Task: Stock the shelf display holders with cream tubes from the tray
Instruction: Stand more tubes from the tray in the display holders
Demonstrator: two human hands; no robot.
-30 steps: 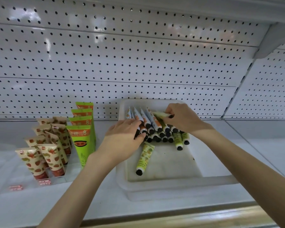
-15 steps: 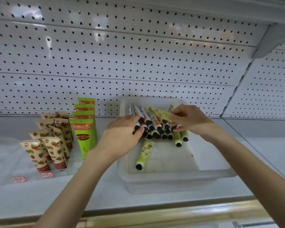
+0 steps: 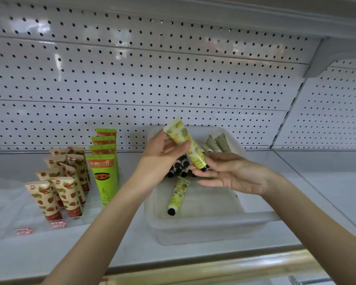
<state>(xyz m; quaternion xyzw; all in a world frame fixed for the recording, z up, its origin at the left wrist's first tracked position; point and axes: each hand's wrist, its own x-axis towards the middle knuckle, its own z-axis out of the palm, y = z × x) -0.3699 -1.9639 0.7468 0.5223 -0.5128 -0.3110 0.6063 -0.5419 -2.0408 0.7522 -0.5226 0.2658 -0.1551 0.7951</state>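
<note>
I hold one yellow tube [image 3: 185, 142] between both hands, up over the far half of the tray [image 3: 203, 225]. It is tilted, with its flat crimped end toward 11 o'clock and its black cap toward 5 o'clock. My left hand [image 3: 162, 153] comes in from 9 o'clock of the tube and pinches its upper body, thumb on the printed face and fingers curled behind it. My right hand [image 3: 234, 173] sits at 4 o'clock of the tube, palm turned up, and pinches the cap end with thumb and forefinger while the other fingers lie loosely stretched below. The two hands are close together, joined only by the tube. Directly under it, a pile of tubes [image 3: 179, 165] lies in the tray with black caps pointing toward me, partly hidden by my hands. More pale tubes [image 3: 216, 142] lean at 1 o'clock of the pile. A loose tube [image 3: 177, 194] of the same yellow-green print lies alone on the tray floor at 6 o'clock of the pile, cap toward me. The tray rests on the white shelf [image 3: 317, 192] in front of the pegboard [image 3: 173, 79]. At 9 o'clock of the tray, a row of green tubes [image 3: 105, 171] stands cap-down. Further toward 9 o'clock, strawberry-print tubes [image 3: 56, 188] stand in a clear display holder [image 3: 39, 227].
</note>
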